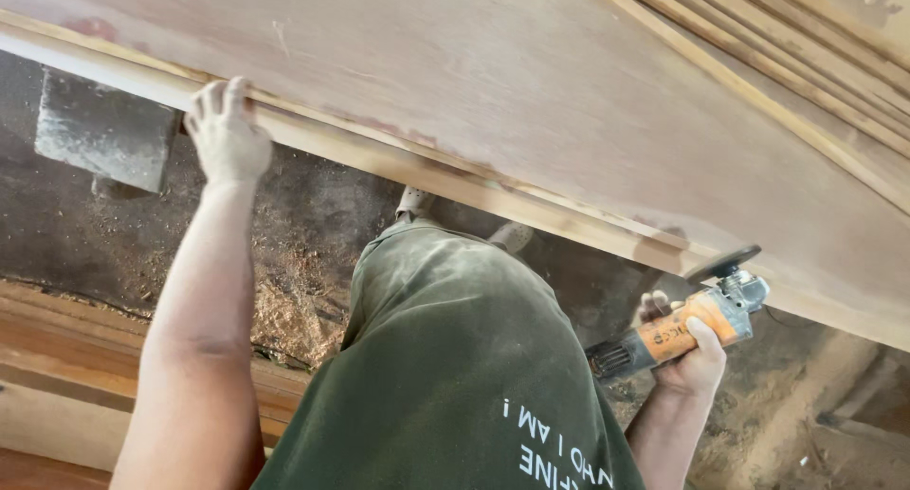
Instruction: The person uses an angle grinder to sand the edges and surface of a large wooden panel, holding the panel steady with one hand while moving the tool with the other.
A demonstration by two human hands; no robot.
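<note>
An orange angle grinder (684, 327) is clamped in the right hand (690, 350), its disc just below the wooden panel (531, 101) edge, which is gripped farther along by the left hand (226, 135).

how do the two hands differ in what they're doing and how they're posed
The left hand is raised with its fingers hooked over the edge of the wooden panel; the right hand sits lower, wrapped around the orange angle grinder. The left arm is stretched out, the right bent close to the body. The left grips a flat edge, the right a round tool body. Both are bare and dusty.
</note>
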